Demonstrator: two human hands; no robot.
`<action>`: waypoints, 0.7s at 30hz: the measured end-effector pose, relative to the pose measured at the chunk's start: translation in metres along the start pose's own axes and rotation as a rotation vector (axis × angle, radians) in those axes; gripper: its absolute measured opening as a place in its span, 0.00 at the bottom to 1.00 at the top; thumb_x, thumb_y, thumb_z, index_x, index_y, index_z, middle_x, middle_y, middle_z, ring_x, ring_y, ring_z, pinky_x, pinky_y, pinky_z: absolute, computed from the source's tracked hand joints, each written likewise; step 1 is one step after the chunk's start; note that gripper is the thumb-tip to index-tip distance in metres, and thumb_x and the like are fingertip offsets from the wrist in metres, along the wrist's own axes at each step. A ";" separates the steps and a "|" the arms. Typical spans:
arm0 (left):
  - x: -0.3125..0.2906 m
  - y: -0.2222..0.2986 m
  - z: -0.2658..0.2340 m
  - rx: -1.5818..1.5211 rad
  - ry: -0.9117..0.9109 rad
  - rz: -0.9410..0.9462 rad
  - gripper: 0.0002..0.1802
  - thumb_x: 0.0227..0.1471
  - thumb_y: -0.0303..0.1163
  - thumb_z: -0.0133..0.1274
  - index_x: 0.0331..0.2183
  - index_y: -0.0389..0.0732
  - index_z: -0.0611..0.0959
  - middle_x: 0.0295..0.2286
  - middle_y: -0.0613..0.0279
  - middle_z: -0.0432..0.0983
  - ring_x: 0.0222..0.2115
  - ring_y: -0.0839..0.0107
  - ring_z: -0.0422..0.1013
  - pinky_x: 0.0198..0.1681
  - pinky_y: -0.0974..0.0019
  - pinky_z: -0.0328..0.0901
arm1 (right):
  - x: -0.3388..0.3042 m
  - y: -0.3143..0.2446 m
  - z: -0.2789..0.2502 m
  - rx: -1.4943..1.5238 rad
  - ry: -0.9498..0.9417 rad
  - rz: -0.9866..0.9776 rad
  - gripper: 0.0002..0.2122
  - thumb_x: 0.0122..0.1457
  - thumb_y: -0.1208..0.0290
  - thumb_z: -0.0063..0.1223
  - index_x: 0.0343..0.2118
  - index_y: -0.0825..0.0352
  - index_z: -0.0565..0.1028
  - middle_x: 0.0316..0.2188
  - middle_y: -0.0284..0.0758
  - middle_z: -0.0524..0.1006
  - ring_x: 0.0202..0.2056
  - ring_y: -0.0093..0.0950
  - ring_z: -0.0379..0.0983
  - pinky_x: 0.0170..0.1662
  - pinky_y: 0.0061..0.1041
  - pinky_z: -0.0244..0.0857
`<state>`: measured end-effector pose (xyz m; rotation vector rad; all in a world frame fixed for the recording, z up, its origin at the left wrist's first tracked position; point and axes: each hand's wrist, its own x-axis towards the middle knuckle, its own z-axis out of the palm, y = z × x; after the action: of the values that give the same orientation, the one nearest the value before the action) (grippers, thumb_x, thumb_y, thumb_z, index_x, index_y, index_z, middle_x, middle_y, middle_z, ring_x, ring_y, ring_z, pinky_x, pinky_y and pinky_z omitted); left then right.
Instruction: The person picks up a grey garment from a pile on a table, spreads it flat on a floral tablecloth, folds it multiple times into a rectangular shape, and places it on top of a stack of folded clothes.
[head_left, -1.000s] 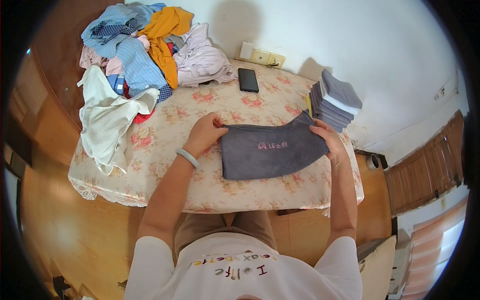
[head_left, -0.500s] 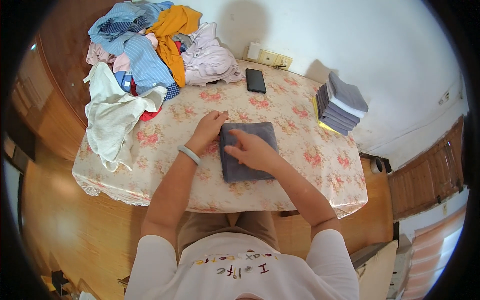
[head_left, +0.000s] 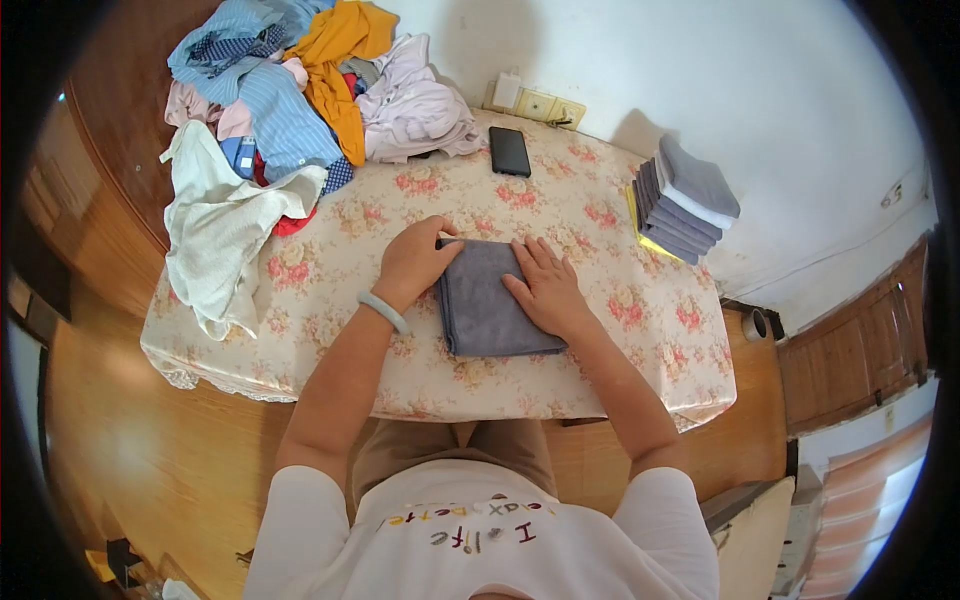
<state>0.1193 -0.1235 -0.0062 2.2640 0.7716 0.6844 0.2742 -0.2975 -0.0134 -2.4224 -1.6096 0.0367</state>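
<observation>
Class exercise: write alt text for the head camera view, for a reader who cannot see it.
Seen from above, a person presses a folded grey towel flat on a floral tablecloth, left hand at its left edge, right hand on top. A heap of mixed clothes lies far left, a stack of folded towels far right, a black phone between.

dark phone (head_left: 509, 151) with blank black screen, flat near table's far edge (head_left: 560, 125)

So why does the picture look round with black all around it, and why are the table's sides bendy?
In the head view a fisheye lens makes a round picture with a black rim, so the flowered table looks bowed at its edges. The middle is sharp: both hands, left hand and right hand, lie flat on the grey cloth. Soft shadows fall on the white wall behind the folded stack.
</observation>
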 end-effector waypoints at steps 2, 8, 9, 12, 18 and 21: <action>-0.001 0.003 -0.001 -0.015 0.006 0.034 0.17 0.47 0.38 0.61 0.39 0.42 0.82 0.29 0.57 0.78 0.31 0.64 0.74 0.35 0.63 0.68 | 0.001 0.007 0.004 0.028 0.020 0.004 0.29 0.64 0.50 0.38 0.65 0.60 0.56 0.66 0.40 0.53 0.67 0.37 0.44 0.66 0.49 0.39; 0.001 0.002 0.004 -0.195 0.020 0.000 0.13 0.48 0.38 0.58 0.36 0.43 0.82 0.30 0.58 0.79 0.33 0.61 0.74 0.37 0.60 0.68 | 0.002 0.021 0.006 0.129 0.076 -0.026 0.27 0.64 0.55 0.40 0.63 0.63 0.57 0.64 0.43 0.56 0.66 0.40 0.48 0.65 0.48 0.41; 0.002 -0.001 0.006 -0.105 -0.009 0.021 0.13 0.48 0.38 0.58 0.36 0.43 0.82 0.30 0.58 0.79 0.32 0.62 0.74 0.36 0.62 0.67 | 0.000 0.024 0.005 0.162 0.094 -0.040 0.26 0.64 0.57 0.42 0.62 0.64 0.59 0.64 0.44 0.57 0.65 0.41 0.50 0.65 0.47 0.43; 0.002 -0.003 0.005 -0.004 -0.030 0.040 0.13 0.49 0.38 0.58 0.36 0.43 0.83 0.30 0.57 0.79 0.32 0.63 0.74 0.36 0.64 0.67 | -0.012 0.037 -0.007 0.502 0.181 -0.052 0.23 0.60 0.63 0.51 0.57 0.64 0.66 0.61 0.45 0.60 0.63 0.43 0.54 0.64 0.45 0.48; -0.002 -0.004 0.006 0.015 0.024 0.069 0.11 0.49 0.37 0.57 0.34 0.43 0.83 0.32 0.58 0.79 0.34 0.61 0.74 0.38 0.62 0.68 | -0.076 0.011 -0.056 0.223 0.213 -0.361 0.21 0.48 0.67 0.65 0.47 0.60 0.75 0.47 0.37 0.71 0.49 0.36 0.67 0.55 0.37 0.58; -0.001 -0.003 0.009 -0.010 0.052 0.077 0.09 0.49 0.36 0.57 0.33 0.43 0.82 0.32 0.58 0.79 0.34 0.59 0.74 0.39 0.60 0.67 | -0.090 0.021 -0.042 0.000 0.250 -0.499 0.17 0.46 0.69 0.65 0.41 0.59 0.77 0.39 0.31 0.74 0.42 0.31 0.69 0.48 0.33 0.59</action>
<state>0.1232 -0.1257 -0.0145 2.2847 0.7077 0.7841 0.2640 -0.3952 0.0134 -1.8670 -2.0253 -0.3345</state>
